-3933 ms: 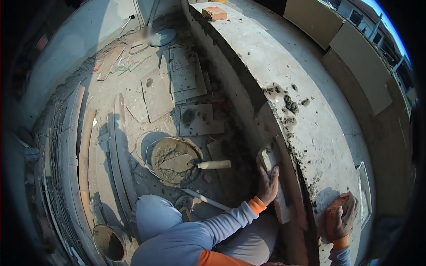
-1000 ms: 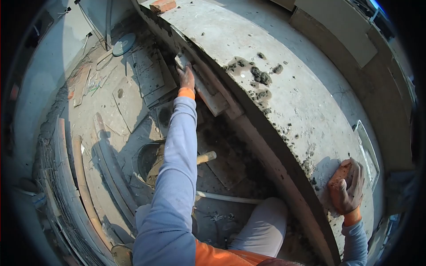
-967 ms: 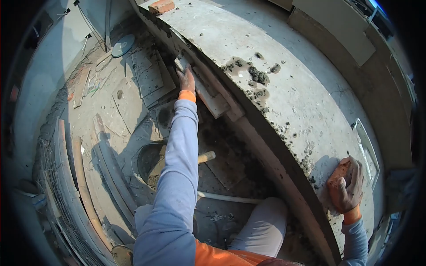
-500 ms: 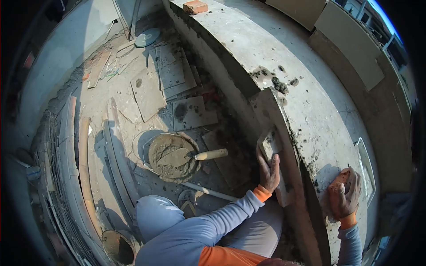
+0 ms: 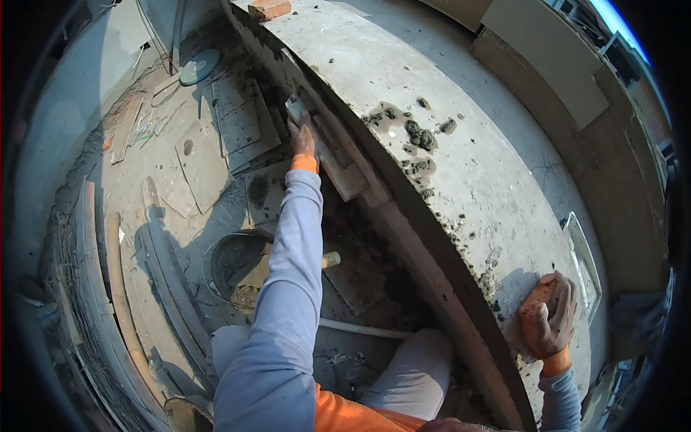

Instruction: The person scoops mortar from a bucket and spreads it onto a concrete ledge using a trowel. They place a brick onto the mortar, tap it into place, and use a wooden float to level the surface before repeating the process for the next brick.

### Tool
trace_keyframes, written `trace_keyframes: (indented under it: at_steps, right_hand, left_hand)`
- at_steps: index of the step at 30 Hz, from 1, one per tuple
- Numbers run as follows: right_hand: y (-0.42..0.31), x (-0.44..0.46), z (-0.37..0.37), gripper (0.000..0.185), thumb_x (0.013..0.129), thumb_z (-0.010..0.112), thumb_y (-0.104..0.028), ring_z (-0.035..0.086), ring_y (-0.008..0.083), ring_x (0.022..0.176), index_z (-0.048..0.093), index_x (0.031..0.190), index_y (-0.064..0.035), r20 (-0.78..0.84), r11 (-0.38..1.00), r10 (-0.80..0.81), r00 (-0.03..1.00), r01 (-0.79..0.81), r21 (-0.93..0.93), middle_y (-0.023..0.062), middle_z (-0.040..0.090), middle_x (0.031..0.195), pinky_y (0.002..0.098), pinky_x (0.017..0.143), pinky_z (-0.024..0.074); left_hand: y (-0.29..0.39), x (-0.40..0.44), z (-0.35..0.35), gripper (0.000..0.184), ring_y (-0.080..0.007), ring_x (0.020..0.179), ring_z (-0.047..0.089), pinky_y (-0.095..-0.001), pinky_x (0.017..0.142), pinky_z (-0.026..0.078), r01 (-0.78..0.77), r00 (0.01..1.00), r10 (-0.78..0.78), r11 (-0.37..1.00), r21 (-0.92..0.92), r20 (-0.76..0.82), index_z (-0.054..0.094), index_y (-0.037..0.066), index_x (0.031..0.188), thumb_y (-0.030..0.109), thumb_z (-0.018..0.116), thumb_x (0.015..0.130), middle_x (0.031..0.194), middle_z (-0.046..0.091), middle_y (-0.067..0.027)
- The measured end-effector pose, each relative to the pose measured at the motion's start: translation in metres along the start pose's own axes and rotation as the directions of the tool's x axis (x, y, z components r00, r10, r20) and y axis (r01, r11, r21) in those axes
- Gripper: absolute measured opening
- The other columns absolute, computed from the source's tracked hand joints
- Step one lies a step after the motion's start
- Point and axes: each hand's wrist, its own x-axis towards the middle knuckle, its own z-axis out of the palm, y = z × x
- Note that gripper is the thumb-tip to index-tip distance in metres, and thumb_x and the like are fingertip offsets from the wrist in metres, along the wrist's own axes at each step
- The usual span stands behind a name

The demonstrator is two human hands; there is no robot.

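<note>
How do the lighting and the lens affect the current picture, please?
Head view: sunlight brightens the ledge's top, while its near side face falls into dark shadow; head view: a shadow lies on the ledge just left of the reddish block at the right hand; head view: wide-angle distortion appears to bow the ledge into a curve, and the corners go black.

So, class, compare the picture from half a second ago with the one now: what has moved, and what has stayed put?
The left hand has carried the flat tool forward along the low wall's side, away from the body, straightening the arm. The camera view has shifted too. Nothing was let go. The right hand stays on the brick; the dark clumps look unchanged.
</note>
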Motion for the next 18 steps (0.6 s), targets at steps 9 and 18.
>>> trace_keyframes:
  at_steps: [9,18]
  right_hand:
    - [0.004,-0.011,-0.001,0.071,0.089,0.038,-0.059,0.047,0.0371,0.112,0.044,0.128,0.0009,-0.027,0.998,-0.056,0.998,0.057,0.034,0.0204,0.049,0.118,0.0431,0.098,0.0324]
    - [0.036,-0.017,0.008,0.053,0.098,0.033,-0.043,0.045,0.0373,0.114,0.047,0.126,0.0002,-0.102,0.979,-0.091,0.991,0.108,0.173,0.0203,0.051,0.12,0.0433,0.1,0.0321]
  left_hand:
    - [0.115,-0.367,0.038,0.073,-0.0258,0.133,0.027,-0.0356,0.109,0.024,0.143,0.975,-0.092,0.956,-0.255,0.203,0.003,-0.003,0.144,0.03,0.048,0.097,0.147,0.021,-0.0195]
    - [0.259,-0.398,0.011,0.064,-0.0194,0.125,0.032,-0.0338,0.106,0.027,-0.201,0.934,0.31,0.865,-0.461,0.176,0.012,-0.002,0.142,0.009,0.052,0.093,0.138,0.031,-0.0143]
